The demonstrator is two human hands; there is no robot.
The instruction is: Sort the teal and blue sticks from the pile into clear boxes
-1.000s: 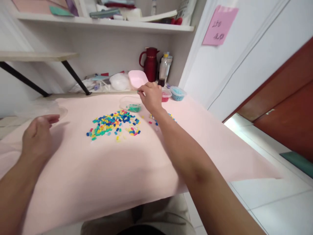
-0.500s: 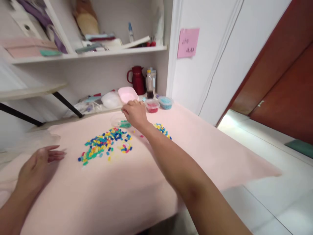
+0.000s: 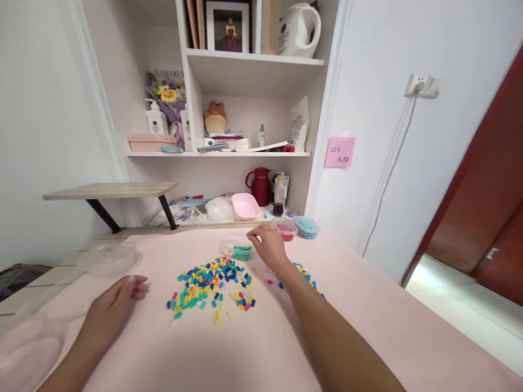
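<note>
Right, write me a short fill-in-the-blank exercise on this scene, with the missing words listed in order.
The right hand is next to the clear tub that holds ____-coloured pieces. From the wearer's view, the tub of light blue pieces stands to the ____ of the tub of red pieces. The hand farther from the dark red jug is the ____ hand. The colour of the sticky note on the wall is ____.

Missing words: green; right; left; pink.
</note>
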